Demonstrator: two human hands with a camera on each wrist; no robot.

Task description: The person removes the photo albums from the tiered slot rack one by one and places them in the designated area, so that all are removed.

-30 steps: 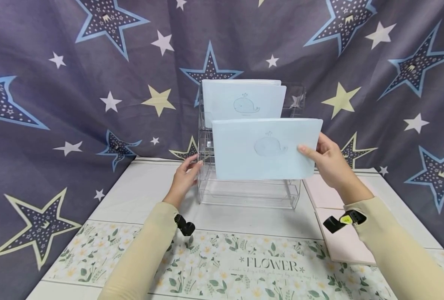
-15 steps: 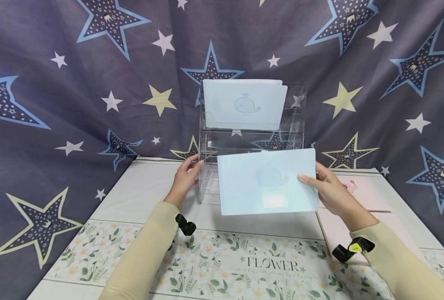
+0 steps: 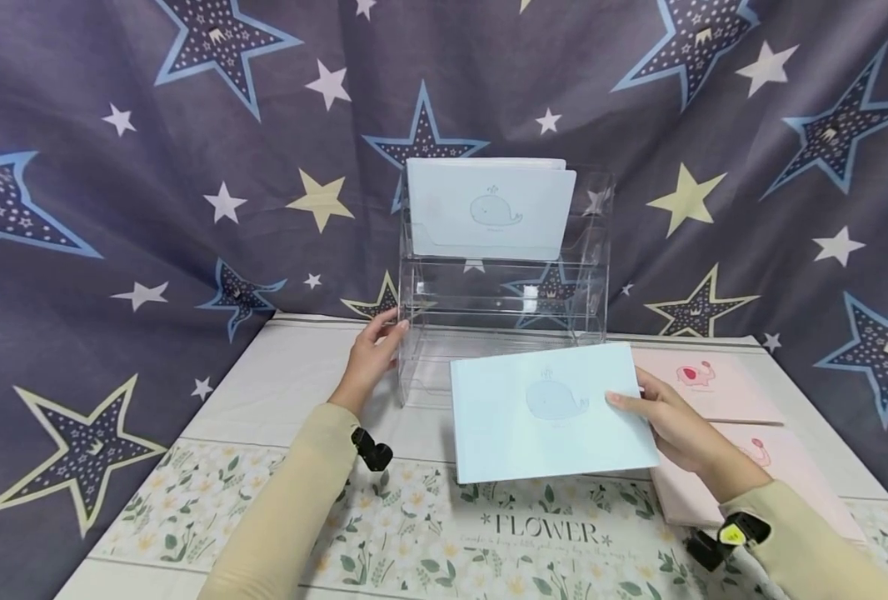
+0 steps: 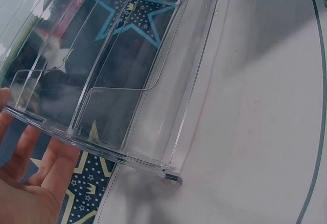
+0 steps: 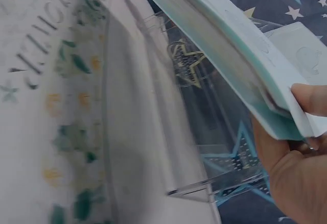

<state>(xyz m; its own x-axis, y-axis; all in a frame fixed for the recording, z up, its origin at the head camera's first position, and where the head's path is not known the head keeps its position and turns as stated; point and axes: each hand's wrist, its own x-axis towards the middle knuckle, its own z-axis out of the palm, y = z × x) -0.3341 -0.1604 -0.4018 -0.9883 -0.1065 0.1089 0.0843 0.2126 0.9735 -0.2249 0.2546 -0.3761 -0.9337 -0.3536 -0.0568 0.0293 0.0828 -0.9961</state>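
Observation:
My right hand (image 3: 680, 421) pinches a light-blue notebook (image 3: 552, 417) with a whale drawing by its right edge, thumb in front. It hangs above the table, in front of a clear acrylic display rack (image 3: 504, 321). The right wrist view shows the notebook's page edges (image 5: 230, 40), fanned slightly apart. At the rack's left side, my left hand (image 3: 369, 358) holds the side panel. In the left wrist view its fingers (image 4: 59, 168) lie along the panel's outer side, with the thumb largely out of frame. More blue whale notebooks (image 3: 489, 208) stand in the rack's top tier.
Pink notebooks with elephant drawings lie at the right, one farther back (image 3: 714, 387) and another nearer (image 3: 759, 475), partly under my right forearm. A floral mat strip marked FLOWER (image 3: 549, 529) crosses the white table (image 3: 301, 358). A starry curtain (image 3: 324, 258) hangs behind the rack.
My right hand has drawn the blue notebook down and toward me, away from the rack's tiers. The lower tiers and pink notebooks now show more. My left hand stays on the rack.

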